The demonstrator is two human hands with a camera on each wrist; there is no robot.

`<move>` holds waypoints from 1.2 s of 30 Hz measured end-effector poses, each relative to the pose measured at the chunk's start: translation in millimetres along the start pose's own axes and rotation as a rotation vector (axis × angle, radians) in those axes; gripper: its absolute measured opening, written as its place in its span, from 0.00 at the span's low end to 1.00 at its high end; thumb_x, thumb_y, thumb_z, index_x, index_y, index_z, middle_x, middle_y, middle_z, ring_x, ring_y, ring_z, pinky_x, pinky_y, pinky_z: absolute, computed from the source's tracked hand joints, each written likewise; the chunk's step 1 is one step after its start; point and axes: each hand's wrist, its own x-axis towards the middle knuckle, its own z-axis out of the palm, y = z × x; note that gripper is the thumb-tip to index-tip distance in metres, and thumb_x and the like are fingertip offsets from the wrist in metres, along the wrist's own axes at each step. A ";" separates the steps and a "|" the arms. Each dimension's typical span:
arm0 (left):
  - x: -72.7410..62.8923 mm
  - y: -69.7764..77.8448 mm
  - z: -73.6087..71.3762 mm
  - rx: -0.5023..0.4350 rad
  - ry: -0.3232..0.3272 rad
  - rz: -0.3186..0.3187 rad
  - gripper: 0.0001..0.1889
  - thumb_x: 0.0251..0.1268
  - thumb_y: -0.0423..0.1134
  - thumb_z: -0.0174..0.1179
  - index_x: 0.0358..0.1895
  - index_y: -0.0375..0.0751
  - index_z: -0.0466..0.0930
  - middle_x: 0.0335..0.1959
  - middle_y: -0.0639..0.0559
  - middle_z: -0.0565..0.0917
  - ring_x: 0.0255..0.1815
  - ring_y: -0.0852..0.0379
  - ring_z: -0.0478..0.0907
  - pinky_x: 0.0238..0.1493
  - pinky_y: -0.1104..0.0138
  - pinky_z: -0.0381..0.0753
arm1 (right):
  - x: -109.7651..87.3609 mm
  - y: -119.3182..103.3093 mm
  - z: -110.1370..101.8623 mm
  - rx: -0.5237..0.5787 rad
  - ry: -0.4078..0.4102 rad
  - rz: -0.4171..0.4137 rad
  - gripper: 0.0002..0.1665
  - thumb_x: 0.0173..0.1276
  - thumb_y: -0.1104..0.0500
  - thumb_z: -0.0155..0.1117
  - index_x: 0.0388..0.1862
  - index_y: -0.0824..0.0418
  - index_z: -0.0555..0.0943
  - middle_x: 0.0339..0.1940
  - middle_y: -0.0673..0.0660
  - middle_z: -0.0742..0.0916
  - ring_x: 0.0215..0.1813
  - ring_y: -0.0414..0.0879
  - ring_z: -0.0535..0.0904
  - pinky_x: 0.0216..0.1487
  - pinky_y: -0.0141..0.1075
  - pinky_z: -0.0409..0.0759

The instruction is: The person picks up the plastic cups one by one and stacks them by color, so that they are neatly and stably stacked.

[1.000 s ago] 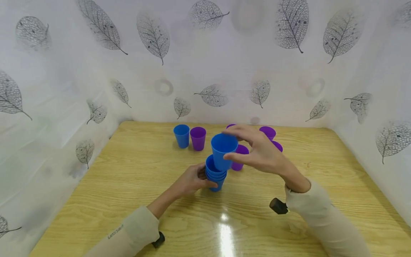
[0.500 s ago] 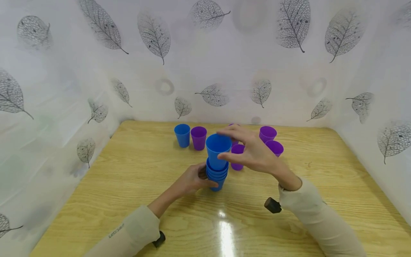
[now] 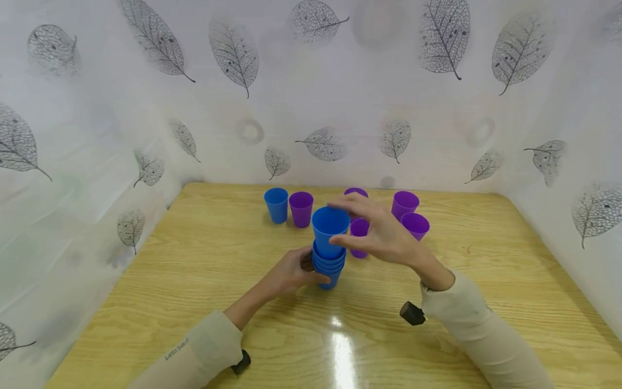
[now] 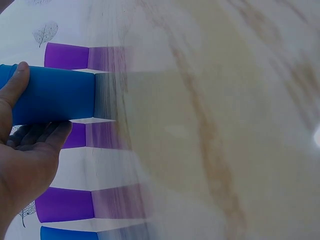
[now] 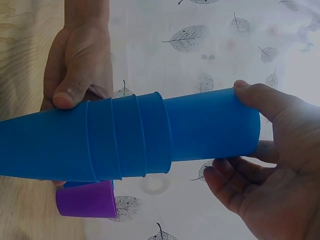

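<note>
My left hand (image 3: pixel 293 271) grips a stack of nested blue cups (image 3: pixel 328 279) from its left side, low down, thumb in front. In the left wrist view the base of the stack (image 4: pixel 60 95) meets the tabletop. One more blue cup (image 3: pixel 326 240) stands partly inside the top of the stack, its upper part showing. Around that cup's rim my right hand (image 3: pixel 389 232) holds it, thumb on the near side and fingers on the far side. From the right wrist view, the upper cup (image 5: pixel 215 125) sits in line with the stacked rims.
Behind the stack stand a separate blue cup (image 3: pixel 276 206) and a purple cup (image 3: pixel 301 209) side by side. Several more purple cups (image 3: pixel 405 202) are at the back right, some partly hidden by my right hand. A leaf-printed sheet (image 3: pixel 320 97) encloses the wooden table (image 3: pixel 204 259).
My right hand has moved slightly left and brought the upper blue cup into line with the stack, its lower part now inside. The left hand has stayed on the stack.
</note>
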 end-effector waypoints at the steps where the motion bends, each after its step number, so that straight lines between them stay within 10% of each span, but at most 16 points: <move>1: -0.1 0.0 0.1 0.002 0.001 -0.001 0.35 0.66 0.30 0.71 0.75 0.32 0.67 0.66 0.37 0.79 0.68 0.41 0.77 0.69 0.54 0.76 | -0.7 0.9 0.8 0.002 -0.001 -0.001 0.38 0.60 0.62 0.81 0.69 0.64 0.78 0.62 0.58 0.83 0.61 0.51 0.78 0.59 0.50 0.81; 36: -4.1 -0.7 0.4 0.111 0.006 -0.056 0.43 0.62 0.36 0.75 0.78 0.39 0.62 0.68 0.42 0.77 0.67 0.41 0.76 0.66 0.51 0.79 | -26.3 44.7 19.7 0.092 -0.059 -0.004 0.51 0.59 0.60 0.82 0.76 0.70 0.67 0.63 0.62 0.82 0.60 0.52 0.80 0.58 0.49 0.84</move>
